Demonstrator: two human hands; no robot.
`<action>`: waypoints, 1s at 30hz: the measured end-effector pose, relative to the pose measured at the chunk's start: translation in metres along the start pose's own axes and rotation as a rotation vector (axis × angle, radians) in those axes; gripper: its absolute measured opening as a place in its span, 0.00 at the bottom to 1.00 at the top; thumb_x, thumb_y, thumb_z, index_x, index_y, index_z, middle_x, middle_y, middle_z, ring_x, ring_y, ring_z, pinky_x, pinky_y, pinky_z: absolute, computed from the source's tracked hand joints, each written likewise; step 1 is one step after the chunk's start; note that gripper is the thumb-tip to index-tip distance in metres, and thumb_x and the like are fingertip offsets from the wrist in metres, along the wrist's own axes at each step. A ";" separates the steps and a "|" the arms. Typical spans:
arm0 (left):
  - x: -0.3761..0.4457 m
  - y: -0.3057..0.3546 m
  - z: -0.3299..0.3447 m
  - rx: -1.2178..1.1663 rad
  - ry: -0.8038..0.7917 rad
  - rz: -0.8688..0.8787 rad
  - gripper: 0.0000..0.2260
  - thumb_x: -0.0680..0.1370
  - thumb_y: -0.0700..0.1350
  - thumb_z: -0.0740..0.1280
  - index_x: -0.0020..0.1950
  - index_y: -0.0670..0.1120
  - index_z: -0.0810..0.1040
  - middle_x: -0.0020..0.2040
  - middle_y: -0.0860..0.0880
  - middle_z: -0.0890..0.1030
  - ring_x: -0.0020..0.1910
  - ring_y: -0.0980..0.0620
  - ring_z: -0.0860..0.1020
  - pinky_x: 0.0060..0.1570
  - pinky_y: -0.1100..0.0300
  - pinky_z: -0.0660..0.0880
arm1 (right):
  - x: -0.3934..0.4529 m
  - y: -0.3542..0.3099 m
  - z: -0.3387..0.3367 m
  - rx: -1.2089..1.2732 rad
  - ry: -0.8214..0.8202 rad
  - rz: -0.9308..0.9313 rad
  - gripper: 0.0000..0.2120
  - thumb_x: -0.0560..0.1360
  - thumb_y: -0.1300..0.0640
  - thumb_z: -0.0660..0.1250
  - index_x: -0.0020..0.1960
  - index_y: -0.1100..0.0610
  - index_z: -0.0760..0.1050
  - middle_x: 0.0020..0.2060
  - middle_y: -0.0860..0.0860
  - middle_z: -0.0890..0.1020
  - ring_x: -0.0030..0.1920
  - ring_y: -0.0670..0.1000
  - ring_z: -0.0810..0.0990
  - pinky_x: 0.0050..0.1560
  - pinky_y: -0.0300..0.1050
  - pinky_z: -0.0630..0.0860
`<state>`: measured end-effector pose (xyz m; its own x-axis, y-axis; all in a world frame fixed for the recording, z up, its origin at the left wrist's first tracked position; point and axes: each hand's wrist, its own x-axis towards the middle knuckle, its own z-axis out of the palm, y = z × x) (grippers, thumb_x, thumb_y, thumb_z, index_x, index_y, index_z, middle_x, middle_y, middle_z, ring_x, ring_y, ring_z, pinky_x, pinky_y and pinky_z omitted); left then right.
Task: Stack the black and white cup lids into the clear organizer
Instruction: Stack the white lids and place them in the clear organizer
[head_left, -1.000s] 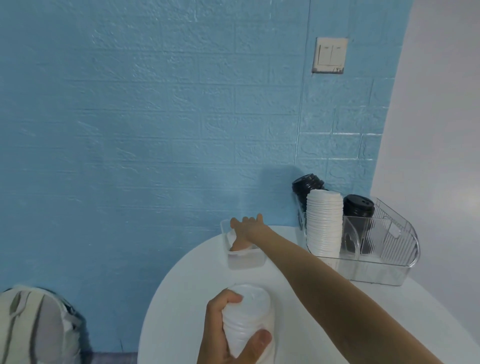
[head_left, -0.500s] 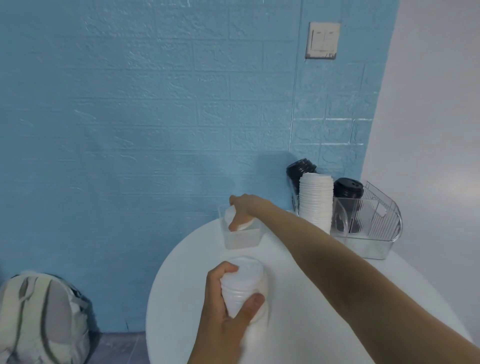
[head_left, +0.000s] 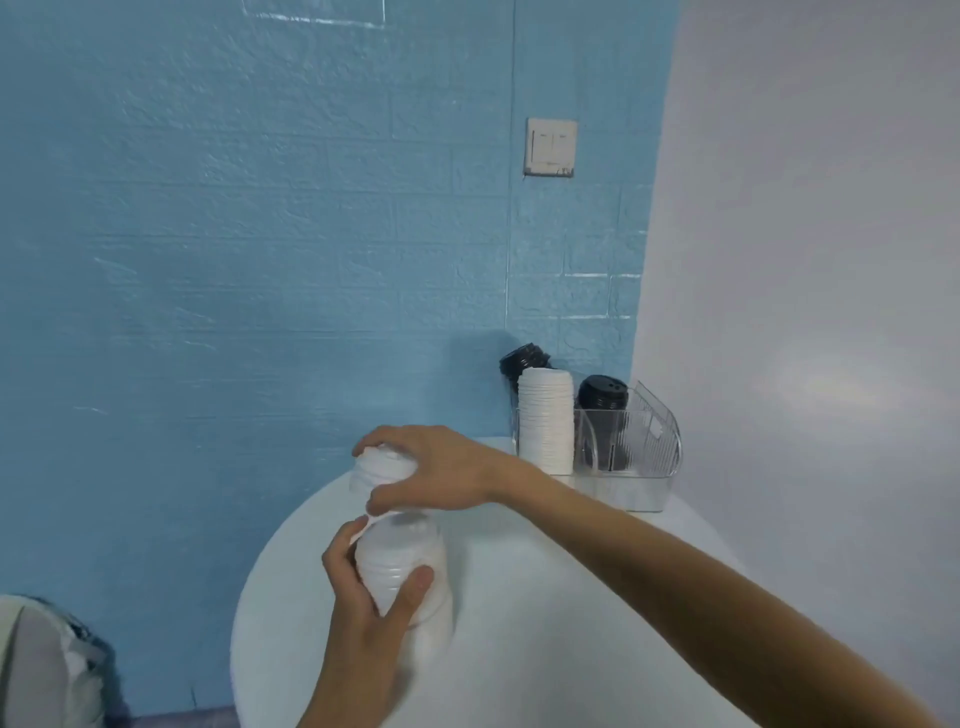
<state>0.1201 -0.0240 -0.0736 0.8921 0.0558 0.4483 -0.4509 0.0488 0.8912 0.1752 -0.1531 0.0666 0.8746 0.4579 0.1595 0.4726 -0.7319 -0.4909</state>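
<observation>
My left hand (head_left: 363, 597) grips a stack of white cup lids (head_left: 402, 566) above the round white table (head_left: 545, 623). My right hand (head_left: 431, 467) holds a few more white lids (head_left: 382, 465) just above that stack, fingers curled over them. The clear organizer (head_left: 644, 447) stands at the table's back right. A tall stack of white lids (head_left: 546, 421) stands in it, with black lids behind it (head_left: 524, 361) and black lids in the compartment to the right (head_left: 602, 397).
A blue brick-pattern wall with a light switch (head_left: 550, 147) rises behind the table. A grey wall closes the right side. A pale backpack (head_left: 47, 670) sits on the floor at lower left. The small clear bin is hidden behind my right hand.
My right hand lifted white lids out of the small clear bin and brought them back over the stack in my left hand. The camera tilted up.
</observation>
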 end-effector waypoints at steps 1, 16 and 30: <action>0.000 0.001 0.001 0.002 0.022 0.000 0.33 0.58 0.63 0.73 0.58 0.79 0.61 0.62 0.64 0.73 0.55 0.71 0.77 0.52 0.66 0.71 | -0.009 0.001 0.008 -0.029 -0.008 0.015 0.26 0.71 0.43 0.74 0.66 0.40 0.71 0.61 0.47 0.78 0.61 0.51 0.76 0.65 0.51 0.74; -0.002 0.002 0.004 0.073 0.039 0.066 0.35 0.60 0.61 0.71 0.61 0.84 0.60 0.62 0.80 0.69 0.60 0.78 0.70 0.56 0.69 0.69 | -0.029 -0.014 0.031 -0.156 -0.094 0.094 0.30 0.70 0.40 0.75 0.68 0.41 0.68 0.58 0.51 0.74 0.59 0.58 0.76 0.62 0.56 0.75; -0.007 0.011 0.007 0.089 0.023 -0.021 0.32 0.60 0.65 0.70 0.56 0.85 0.58 0.58 0.85 0.66 0.59 0.82 0.67 0.54 0.76 0.68 | -0.038 -0.017 0.041 0.081 0.012 0.191 0.23 0.81 0.37 0.53 0.69 0.46 0.74 0.66 0.52 0.75 0.66 0.58 0.74 0.66 0.55 0.70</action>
<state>0.1095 -0.0309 -0.0666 0.8999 0.0784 0.4290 -0.4273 -0.0385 0.9033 0.1291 -0.1372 0.0340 0.9489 0.3085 0.0667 0.2885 -0.7617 -0.5802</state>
